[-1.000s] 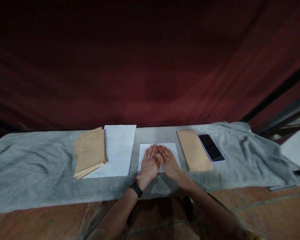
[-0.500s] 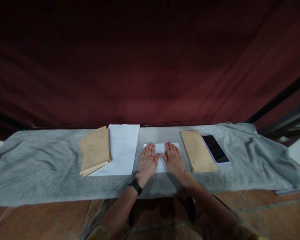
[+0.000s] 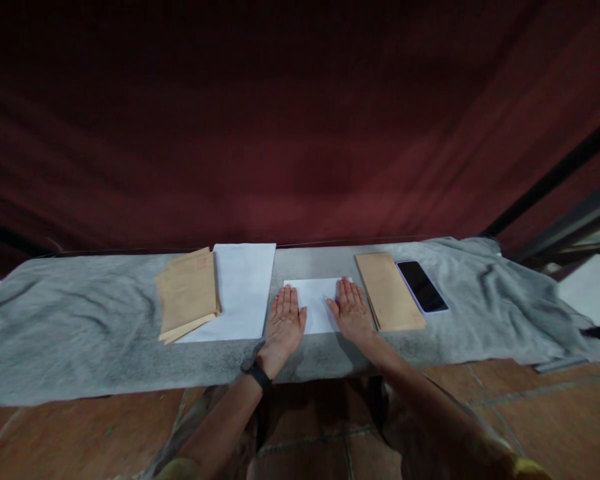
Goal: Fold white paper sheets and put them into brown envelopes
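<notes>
So the white paper point(image 3: 316, 307) is lying flat on the grey cloth point(image 3: 80, 340), right in front of the person, bare middle showing between the two hands. Can't make out any writing on it. Left hand point(image 3: 283, 323) is palm down over its left edge, fingers straight and close together, thumb sticking out onto the paper. Right hand point(image 3: 353, 317) is pretty much the mirror image over the right edge, also flat with the thumb angled inward. Neither one is pinching anything, and the hands are apart.

Just right of that there's a neat stack of long brown envelopes point(image 3: 393, 293), and beside it a phone point(image 3: 423, 287) with a dark screen and a lilac rim, brand not readable. On the other side, a bigger white sheet point(image 3: 245, 287), with a messier, fanned pile of brown envelopes point(image 3: 187, 287) overlapping its left part. The top one has a faint reddish mark point(image 3: 203, 265) near its upper right corner, way too blurry to read. Can't tell if either lot has anything inside.

Dark watch point(image 3: 256, 373) on the left wrist, deep red fabric point(image 3: 300, 147) behind, terracotta tiles point(image 3: 555, 413) below.
</notes>
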A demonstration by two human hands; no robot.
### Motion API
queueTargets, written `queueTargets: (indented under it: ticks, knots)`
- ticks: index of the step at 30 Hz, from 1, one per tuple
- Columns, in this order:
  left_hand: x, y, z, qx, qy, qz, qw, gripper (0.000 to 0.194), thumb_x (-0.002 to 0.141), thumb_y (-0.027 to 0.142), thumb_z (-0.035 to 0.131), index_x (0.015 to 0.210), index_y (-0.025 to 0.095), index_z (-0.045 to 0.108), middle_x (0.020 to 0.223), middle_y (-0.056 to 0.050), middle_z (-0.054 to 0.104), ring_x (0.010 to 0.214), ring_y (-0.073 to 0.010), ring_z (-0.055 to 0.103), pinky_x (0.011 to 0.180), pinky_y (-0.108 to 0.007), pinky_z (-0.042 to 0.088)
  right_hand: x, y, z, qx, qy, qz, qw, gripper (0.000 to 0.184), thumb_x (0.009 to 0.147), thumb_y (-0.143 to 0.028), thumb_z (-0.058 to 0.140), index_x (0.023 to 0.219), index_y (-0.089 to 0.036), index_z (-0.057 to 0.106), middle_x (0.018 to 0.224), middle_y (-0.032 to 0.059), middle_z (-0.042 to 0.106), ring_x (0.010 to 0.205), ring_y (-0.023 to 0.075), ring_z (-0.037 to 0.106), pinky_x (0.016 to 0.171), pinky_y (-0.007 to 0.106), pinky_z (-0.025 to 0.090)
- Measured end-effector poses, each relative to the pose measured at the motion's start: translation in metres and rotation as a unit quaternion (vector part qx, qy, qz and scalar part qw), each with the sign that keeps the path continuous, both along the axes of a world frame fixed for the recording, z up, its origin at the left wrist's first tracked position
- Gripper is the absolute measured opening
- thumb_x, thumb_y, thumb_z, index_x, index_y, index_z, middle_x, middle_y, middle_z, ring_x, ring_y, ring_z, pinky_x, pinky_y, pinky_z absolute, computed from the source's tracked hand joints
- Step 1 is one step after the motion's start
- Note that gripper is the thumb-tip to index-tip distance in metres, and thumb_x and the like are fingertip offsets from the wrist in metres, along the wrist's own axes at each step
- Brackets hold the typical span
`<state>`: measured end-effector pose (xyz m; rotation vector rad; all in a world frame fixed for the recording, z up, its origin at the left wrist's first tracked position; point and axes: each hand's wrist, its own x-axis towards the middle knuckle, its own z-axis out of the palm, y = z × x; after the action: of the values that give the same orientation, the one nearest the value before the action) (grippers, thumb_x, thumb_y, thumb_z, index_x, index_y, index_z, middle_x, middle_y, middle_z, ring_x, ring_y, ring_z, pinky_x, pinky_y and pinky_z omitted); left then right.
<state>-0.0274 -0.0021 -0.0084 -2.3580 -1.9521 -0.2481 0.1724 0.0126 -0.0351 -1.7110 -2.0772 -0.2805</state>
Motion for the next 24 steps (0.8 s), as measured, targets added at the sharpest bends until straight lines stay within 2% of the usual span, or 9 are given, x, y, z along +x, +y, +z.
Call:
queueTargets:
  ticks: [9, 15, 21, 24]
  knots:
    - [0.001, -0.031, 0.012, -0.030, 0.008, 0.027, 0.999, 0.060, 0.103, 0.035, 0.031, 0.151, 0.000, 0.037, 0.160, -0.021, 0.033, 0.151, -0.0305, 0.027, 0.123, -0.047, 0.026, 0.004, -0.006, -0.003, -0.023, -0.013, -0.026, 0.999, 0.065, 0.106, -0.046, 0.030, 0.151, 0.001, 0.039, 0.154, 0.0256, 0.042, 0.142, 0.0349, 0.042, 0.116, 0.050, 0.033]
    - [0.010, -0.052, 0.013, -0.004, -0.018, -0.052, 0.998, 0.059, 0.103, 0.038, 0.030, 0.155, 0.009, 0.033, 0.163, -0.013, 0.032, 0.152, -0.0250, 0.025, 0.125, -0.046, 0.024, 0.006, -0.006, -0.002, -0.028, -0.026, -0.018, 0.999, 0.064, 0.106, -0.044, 0.029, 0.151, 0.001, 0.038, 0.155, 0.0244, 0.042, 0.143, 0.0334, 0.041, 0.116, 0.049, 0.032]
    - [0.016, -0.068, 0.003, -0.032, -0.018, -0.073, 0.997, 0.062, 0.102, 0.041, 0.032, 0.155, 0.008, 0.033, 0.162, -0.016, 0.033, 0.151, -0.0266, 0.028, 0.123, -0.048, 0.027, 0.005, -0.008, 0.002, -0.036, -0.037, -0.026, 0.998, 0.061, 0.105, -0.040, 0.031, 0.149, 0.001, 0.041, 0.153, 0.0239, 0.044, 0.143, 0.0320, 0.041, 0.117, 0.048, 0.033]
    - [0.018, -0.069, 0.003, -0.040, -0.018, -0.077, 0.996, 0.062, 0.102, 0.043, 0.034, 0.153, 0.008, 0.036, 0.160, -0.018, 0.035, 0.150, -0.0284, 0.030, 0.122, -0.048, 0.029, 0.004, -0.007, 0.003, -0.021, -0.032, -0.024, 0.999, 0.059, 0.105, -0.039, 0.032, 0.148, 0.000, 0.043, 0.151, 0.0240, 0.047, 0.142, 0.0317, 0.044, 0.115, 0.048, 0.036]
